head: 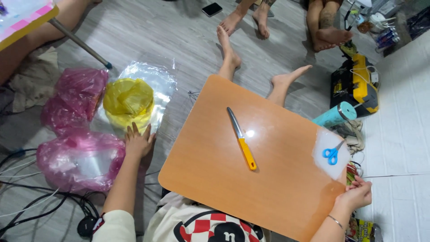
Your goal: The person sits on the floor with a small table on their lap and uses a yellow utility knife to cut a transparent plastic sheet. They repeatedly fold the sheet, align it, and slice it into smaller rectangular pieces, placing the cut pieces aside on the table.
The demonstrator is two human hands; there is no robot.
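Observation:
I sit on the floor behind a small orange-brown table (pixel 210 166). My left hand (pixel 138 141) lies flat, fingers apart, on the floor at the foot of a yellow plastic bag (pixel 128 101) and a sheet of clear plastic (pixel 159 80). My right hand (pixel 358 193) is at the table's right corner, fingers closed on a small bundle of red and green things (pixel 350 172). On the table lie a knife with a yellow handle (pixel 242 139) and blue-handled scissors (pixel 332 153) on a white patch.
Two pink plastic bags (pixel 74 96) (pixel 78 159) lie left of my arm, with black cables (pixel 40 206) beside them. Other people's bare feet (pixel 329 36) rest ahead. A yellow-black toolbox (pixel 356 85), a teal tube (pixel 336 115) and a phone (pixel 212 9) are on the floor.

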